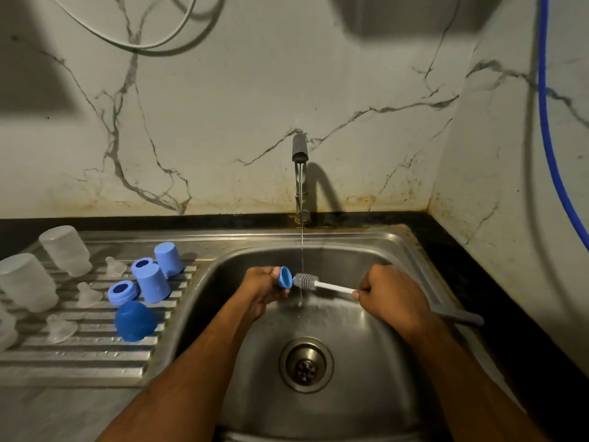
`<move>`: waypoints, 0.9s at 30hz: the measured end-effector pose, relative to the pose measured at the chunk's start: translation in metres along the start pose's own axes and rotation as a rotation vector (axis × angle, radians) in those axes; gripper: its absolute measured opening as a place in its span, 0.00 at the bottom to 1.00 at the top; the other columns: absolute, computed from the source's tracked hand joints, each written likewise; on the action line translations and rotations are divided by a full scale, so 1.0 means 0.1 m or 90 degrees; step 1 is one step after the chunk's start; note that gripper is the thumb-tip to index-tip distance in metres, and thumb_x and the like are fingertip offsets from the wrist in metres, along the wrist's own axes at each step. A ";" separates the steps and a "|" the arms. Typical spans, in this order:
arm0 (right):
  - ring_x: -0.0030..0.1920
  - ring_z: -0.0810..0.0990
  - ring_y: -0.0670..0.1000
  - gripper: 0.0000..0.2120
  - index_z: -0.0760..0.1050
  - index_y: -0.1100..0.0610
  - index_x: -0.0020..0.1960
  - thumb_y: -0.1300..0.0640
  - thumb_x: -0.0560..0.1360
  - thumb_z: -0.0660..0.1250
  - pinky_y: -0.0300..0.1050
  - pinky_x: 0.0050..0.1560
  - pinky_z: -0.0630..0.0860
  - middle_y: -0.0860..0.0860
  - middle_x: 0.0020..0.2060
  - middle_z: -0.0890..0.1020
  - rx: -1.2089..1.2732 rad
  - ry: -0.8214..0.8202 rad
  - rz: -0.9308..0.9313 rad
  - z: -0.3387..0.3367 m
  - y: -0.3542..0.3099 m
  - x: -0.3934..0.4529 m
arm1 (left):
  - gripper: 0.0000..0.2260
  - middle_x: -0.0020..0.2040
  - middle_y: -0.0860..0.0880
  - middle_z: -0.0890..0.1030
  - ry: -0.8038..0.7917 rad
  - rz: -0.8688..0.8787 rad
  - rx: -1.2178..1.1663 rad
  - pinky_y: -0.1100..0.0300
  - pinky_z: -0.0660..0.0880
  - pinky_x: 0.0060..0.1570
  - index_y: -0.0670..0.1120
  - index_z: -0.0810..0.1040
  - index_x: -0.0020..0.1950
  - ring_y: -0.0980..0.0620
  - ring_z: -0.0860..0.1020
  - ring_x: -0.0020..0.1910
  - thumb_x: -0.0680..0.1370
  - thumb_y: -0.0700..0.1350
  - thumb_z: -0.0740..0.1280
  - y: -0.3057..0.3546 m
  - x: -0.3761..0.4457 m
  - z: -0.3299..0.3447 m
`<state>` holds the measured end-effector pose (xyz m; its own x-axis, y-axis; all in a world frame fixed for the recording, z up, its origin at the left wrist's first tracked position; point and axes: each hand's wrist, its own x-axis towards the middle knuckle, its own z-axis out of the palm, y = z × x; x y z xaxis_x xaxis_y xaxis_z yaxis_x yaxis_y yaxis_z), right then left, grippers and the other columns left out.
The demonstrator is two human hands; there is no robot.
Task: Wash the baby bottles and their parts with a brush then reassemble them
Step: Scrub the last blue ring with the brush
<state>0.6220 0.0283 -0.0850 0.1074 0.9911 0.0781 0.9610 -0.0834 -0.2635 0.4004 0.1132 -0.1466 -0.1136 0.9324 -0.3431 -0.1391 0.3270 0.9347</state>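
Right hand gripping brush, head apparently touching cap's rim.

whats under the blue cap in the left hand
Below the blue cap held in the left hand is the wet sink basin, with the drain further toward the camera. The hand hides the basin directly beneath it.

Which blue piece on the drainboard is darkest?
The dome-shaped cap at the front, nearest the camera. It is deep blue and rounded; the cups and rings behind it are pale blue.
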 end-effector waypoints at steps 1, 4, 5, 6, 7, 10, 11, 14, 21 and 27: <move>0.38 0.79 0.45 0.12 0.84 0.52 0.45 0.44 0.77 0.70 0.40 0.40 0.73 0.46 0.36 0.82 -0.010 0.004 -0.015 0.00 -0.02 -0.01 | 0.09 0.46 0.38 0.81 0.000 -0.001 0.004 0.56 0.82 0.42 0.36 0.79 0.55 0.44 0.81 0.42 0.83 0.39 0.61 0.00 0.01 -0.01; 0.35 0.79 0.44 0.12 0.84 0.51 0.45 0.44 0.78 0.69 0.41 0.40 0.77 0.46 0.33 0.80 -0.013 0.044 -0.062 0.00 -0.08 -0.03 | 0.09 0.46 0.37 0.82 -0.015 0.015 0.028 0.57 0.82 0.40 0.35 0.80 0.53 0.45 0.82 0.42 0.83 0.38 0.62 0.01 0.01 -0.02; 0.35 0.79 0.44 0.12 0.84 0.51 0.45 0.44 0.78 0.68 0.42 0.39 0.77 0.46 0.32 0.80 -0.019 0.054 -0.076 -0.01 -0.10 -0.03 | 0.09 0.47 0.36 0.82 -0.016 0.019 0.030 0.57 0.82 0.40 0.35 0.80 0.54 0.45 0.82 0.42 0.83 0.39 0.62 0.00 0.03 -0.01; 0.35 0.78 0.44 0.12 0.84 0.51 0.46 0.44 0.78 0.68 0.42 0.39 0.76 0.46 0.33 0.80 -0.030 0.062 -0.087 -0.02 -0.12 -0.03 | 0.10 0.48 0.36 0.82 -0.011 0.023 0.037 0.57 0.83 0.39 0.35 0.79 0.54 0.45 0.82 0.43 0.83 0.40 0.62 0.00 0.03 0.00; 0.36 0.78 0.45 0.13 0.83 0.51 0.46 0.44 0.79 0.67 0.41 0.38 0.73 0.46 0.34 0.80 -0.045 0.068 -0.094 -0.04 -0.14 -0.04 | 0.10 0.48 0.36 0.81 -0.002 0.027 0.043 0.57 0.82 0.38 0.36 0.79 0.53 0.45 0.82 0.43 0.83 0.41 0.62 0.00 0.04 0.00; 0.36 0.76 0.45 0.12 0.82 0.49 0.48 0.44 0.80 0.64 0.40 0.36 0.67 0.46 0.35 0.78 -0.079 0.079 -0.094 -0.07 -0.17 -0.07 | 0.10 0.49 0.36 0.81 0.012 0.035 0.059 0.57 0.81 0.37 0.38 0.79 0.48 0.45 0.81 0.43 0.83 0.41 0.62 0.02 0.04 0.01; 0.37 0.76 0.45 0.12 0.82 0.49 0.49 0.44 0.81 0.64 0.40 0.36 0.67 0.46 0.36 0.78 -0.082 0.083 -0.090 -0.07 -0.17 -0.07 | 0.10 0.48 0.37 0.81 0.013 0.039 0.059 0.57 0.81 0.37 0.39 0.79 0.47 0.46 0.81 0.43 0.83 0.41 0.62 0.03 0.04 0.01; 0.38 0.75 0.46 0.11 0.81 0.49 0.51 0.44 0.81 0.63 0.41 0.40 0.69 0.46 0.38 0.77 -0.079 0.095 -0.071 -0.06 -0.19 -0.07 | 0.09 0.45 0.38 0.81 0.025 0.055 0.069 0.56 0.82 0.37 0.38 0.78 0.47 0.46 0.81 0.41 0.83 0.39 0.62 0.07 0.02 0.03; 0.40 0.75 0.48 0.10 0.79 0.52 0.52 0.46 0.80 0.66 0.41 0.40 0.69 0.47 0.40 0.75 -0.064 0.057 -0.072 -0.11 -0.22 -0.10 | 0.08 0.49 0.39 0.83 0.054 0.142 0.115 0.50 0.83 0.48 0.39 0.83 0.53 0.43 0.83 0.48 0.81 0.39 0.65 0.07 0.08 0.03; 0.34 0.70 0.44 0.11 0.80 0.51 0.50 0.46 0.81 0.63 0.36 0.30 0.60 0.46 0.35 0.73 -0.031 0.102 -0.064 -0.15 -0.24 -0.13 | 0.08 0.49 0.38 0.84 0.076 0.161 0.123 0.46 0.82 0.50 0.38 0.84 0.54 0.42 0.83 0.49 0.81 0.39 0.65 0.06 0.05 0.06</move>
<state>0.6012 0.0156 -0.0655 0.0458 0.9658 0.2552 0.9798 0.0064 -0.2001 0.4052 0.1212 -0.1419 -0.2369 0.9668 -0.0954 0.0953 0.1209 0.9881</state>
